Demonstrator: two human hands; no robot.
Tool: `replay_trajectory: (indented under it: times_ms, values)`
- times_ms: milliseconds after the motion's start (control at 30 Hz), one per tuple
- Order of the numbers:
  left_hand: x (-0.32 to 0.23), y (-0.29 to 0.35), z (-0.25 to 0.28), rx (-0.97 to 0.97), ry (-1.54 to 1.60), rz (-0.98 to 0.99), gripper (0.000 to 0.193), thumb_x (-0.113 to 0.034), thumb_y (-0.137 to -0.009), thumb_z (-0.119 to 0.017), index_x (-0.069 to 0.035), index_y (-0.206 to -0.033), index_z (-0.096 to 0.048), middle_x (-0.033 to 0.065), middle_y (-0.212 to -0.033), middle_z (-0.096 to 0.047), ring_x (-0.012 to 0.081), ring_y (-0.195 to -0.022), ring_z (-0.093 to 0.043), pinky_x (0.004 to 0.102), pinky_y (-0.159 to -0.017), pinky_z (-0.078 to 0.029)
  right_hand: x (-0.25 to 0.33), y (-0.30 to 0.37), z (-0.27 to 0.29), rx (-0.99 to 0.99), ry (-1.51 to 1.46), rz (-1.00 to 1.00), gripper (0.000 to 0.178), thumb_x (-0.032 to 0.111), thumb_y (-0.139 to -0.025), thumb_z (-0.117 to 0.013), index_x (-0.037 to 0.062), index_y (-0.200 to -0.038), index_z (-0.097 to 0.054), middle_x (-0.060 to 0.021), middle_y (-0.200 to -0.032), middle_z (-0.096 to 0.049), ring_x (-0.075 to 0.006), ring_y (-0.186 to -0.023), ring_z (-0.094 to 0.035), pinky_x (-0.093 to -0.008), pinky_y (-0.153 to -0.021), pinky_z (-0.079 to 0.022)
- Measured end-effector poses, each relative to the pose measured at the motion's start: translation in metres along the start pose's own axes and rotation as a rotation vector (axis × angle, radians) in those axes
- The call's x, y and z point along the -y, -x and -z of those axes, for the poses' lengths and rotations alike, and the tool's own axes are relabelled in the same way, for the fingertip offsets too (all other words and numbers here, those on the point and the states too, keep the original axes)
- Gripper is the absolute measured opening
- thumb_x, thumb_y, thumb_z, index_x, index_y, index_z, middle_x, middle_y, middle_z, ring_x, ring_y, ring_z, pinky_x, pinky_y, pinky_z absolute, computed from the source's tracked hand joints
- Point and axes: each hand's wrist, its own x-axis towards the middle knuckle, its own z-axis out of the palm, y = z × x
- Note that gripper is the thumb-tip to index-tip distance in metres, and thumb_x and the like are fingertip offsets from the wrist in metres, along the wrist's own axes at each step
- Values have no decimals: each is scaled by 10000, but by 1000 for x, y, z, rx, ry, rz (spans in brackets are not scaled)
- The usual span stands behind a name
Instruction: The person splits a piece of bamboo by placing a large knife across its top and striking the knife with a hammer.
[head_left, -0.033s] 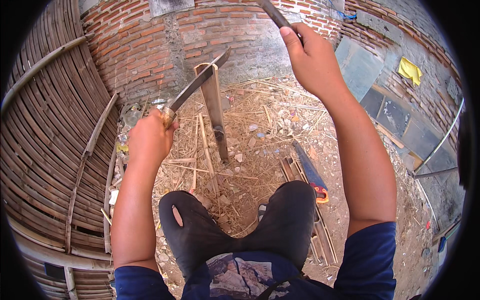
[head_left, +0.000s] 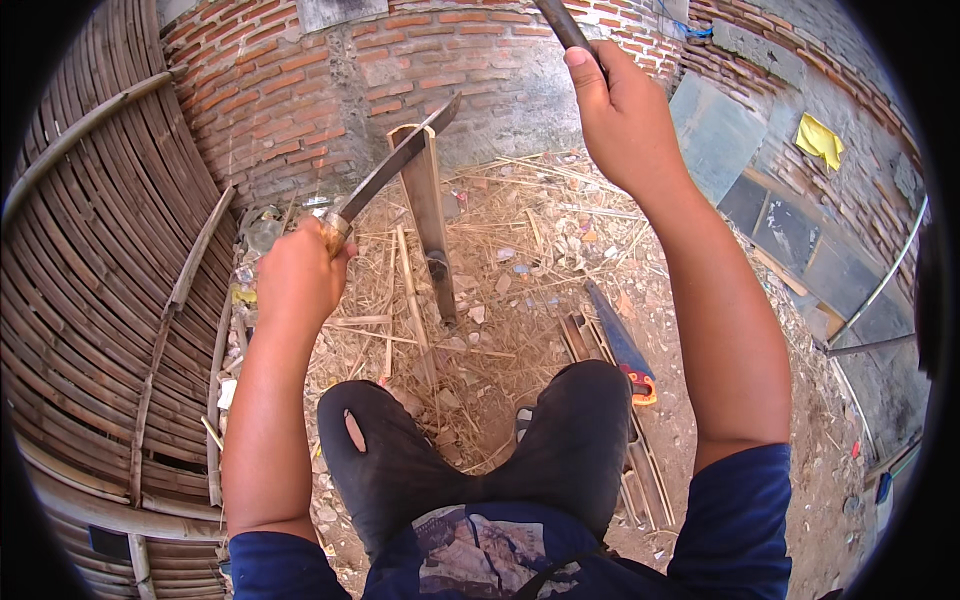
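My left hand (head_left: 303, 270) is closed round the wooden handle of a machete (head_left: 385, 180). The dark blade lies across the top end of a split bamboo piece (head_left: 425, 205), which stands upright on the ground ahead of me. The blade's tip sticks out past the bamboo on the far right side. Raised high at the right, my right hand (head_left: 630, 120) grips a dark stick (head_left: 562, 22); its upper end runs out of the picture. The stick is apart from the machete, and I cannot tell whether it is wood or metal.
A handsaw (head_left: 622, 340) with an orange handle lies right of my knees beside split bamboo pieces (head_left: 648, 475). Straw, slivers and rubble cover the ground. A bamboo slat wall (head_left: 100, 290) rises at left, a brick wall (head_left: 270, 100) ahead, grey panels (head_left: 715, 130) at right.
My right hand and the stick have shifted slightly up and to the right. My left hand, the machete and the upright bamboo look the same.
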Motion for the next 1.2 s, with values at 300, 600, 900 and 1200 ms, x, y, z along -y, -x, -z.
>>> replay_trajectory:
  times_ms: [300,600,900,1200]
  values:
    - [-10,6,2,2,-3,-17,387,-317,-906,-761,27,-1001,-610,270,-858,-707,474,-879,-691,537,-782,-545,-1,14,-18,467,316,-11,430,412,-1080,-469,12,-1148,-612,-233,-819,-698,-421,-825,-699,-539,-738,-546]
    - [-5,8,-7,6,-38,-25,382,-310,-913,-764,28,-995,-607,253,-871,-719,444,-868,-711,511,-771,-571,-15,25,-16,339,286,-62,376,382,-1099,-438,33,-1159,-560,-192,-767,-684,-407,-751,-704,-525,-696,-554]
    - [1,8,-2,-8,-72,-34,351,-289,-916,-746,31,-1003,-631,257,-889,-722,443,-883,-713,514,-791,-572,-6,-5,1,388,279,-1,454,402,-1091,-440,-2,-1114,-645,-195,-814,-698,-376,-791,-696,-483,-716,-536]
    - [-5,16,6,21,-33,17,305,-256,-907,-746,19,-999,-649,266,-905,-724,452,-897,-711,524,-800,-564,-13,38,-35,583,339,-114,379,376,-1101,-420,22,-1175,-533,-248,-861,-699,-423,-839,-712,-558,-752,-553]
